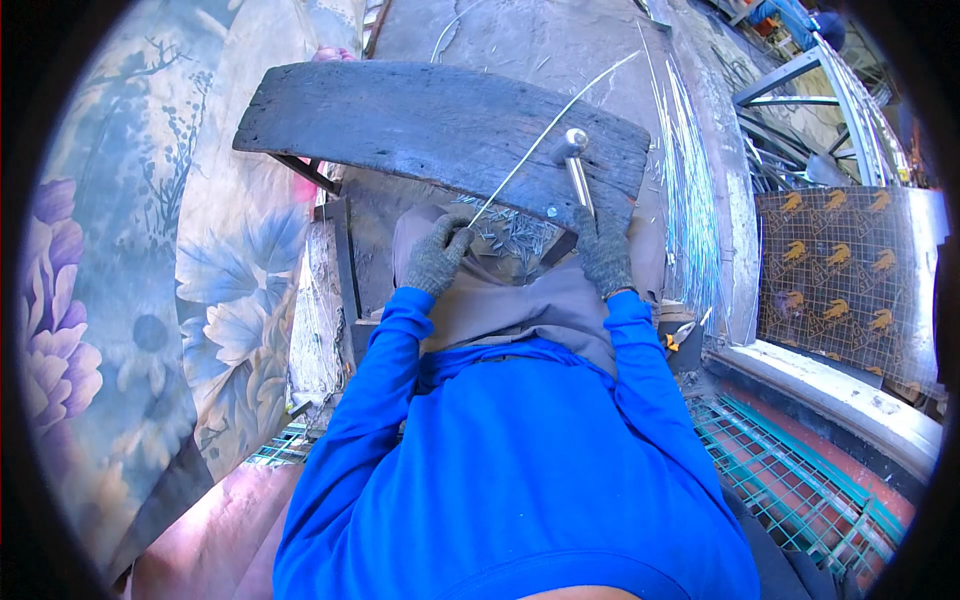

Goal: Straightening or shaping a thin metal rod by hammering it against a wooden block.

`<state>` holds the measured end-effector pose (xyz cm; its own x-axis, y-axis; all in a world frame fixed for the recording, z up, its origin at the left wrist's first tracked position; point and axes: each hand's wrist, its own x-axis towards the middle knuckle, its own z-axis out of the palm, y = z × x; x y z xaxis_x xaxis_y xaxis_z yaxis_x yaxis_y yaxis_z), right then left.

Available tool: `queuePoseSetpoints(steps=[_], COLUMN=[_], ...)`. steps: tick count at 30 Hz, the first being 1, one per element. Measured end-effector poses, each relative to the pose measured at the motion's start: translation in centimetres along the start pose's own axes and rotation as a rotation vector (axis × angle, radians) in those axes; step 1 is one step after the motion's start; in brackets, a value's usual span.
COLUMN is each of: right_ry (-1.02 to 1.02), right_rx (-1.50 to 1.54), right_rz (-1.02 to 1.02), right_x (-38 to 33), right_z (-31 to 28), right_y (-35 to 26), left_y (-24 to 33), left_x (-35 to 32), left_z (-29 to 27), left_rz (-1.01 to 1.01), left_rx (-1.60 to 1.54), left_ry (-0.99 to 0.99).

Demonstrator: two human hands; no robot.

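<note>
My left hand (438, 256), in a grey glove, is closed on the near end of a thin metal rod (540, 140). The rod slants up to the right across a dark, worn wooden plank (400, 115). My right hand (604, 252), gloved too, grips the handle of a hammer (577, 172). Its shiny rounded head points away from me over the plank's right part. A small bright metal spot (551, 212) shows on the plank's near edge, between the hands. Below that edge lies a heap of short cut metal pieces (520, 238).
A bundle of long shiny rods (688, 190) lies on the right. Pliers with orange handles (680, 336) rest near my right forearm. Flower-patterned sheeting (230, 270) hangs on the left. Farther right stand a patterned board (835, 280) and a metal frame (840, 90).
</note>
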<state>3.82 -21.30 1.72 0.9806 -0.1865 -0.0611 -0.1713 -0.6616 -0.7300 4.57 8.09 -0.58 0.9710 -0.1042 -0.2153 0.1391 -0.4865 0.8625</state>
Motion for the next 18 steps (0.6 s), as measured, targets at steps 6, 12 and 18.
queuePoseSetpoints(steps=[6,12,18], right_ry=[-0.021,-0.048,0.058], right_rx=[0.033,0.006,-0.080], right_rz=[0.096,0.038,-0.162], right_x=[0.1,0.3,0.5], right_z=[0.0,0.7,0.6], right_y=[-0.5,0.6,-0.3], left_y=[0.7,0.5,1.5], left_x=[0.5,0.9,0.5], left_z=[-0.1,0.1,0.6], left_rz=[-0.038,0.025,-0.010], left_rx=[-0.006,0.050,0.119], left_ry=[-0.070,0.011,0.027])
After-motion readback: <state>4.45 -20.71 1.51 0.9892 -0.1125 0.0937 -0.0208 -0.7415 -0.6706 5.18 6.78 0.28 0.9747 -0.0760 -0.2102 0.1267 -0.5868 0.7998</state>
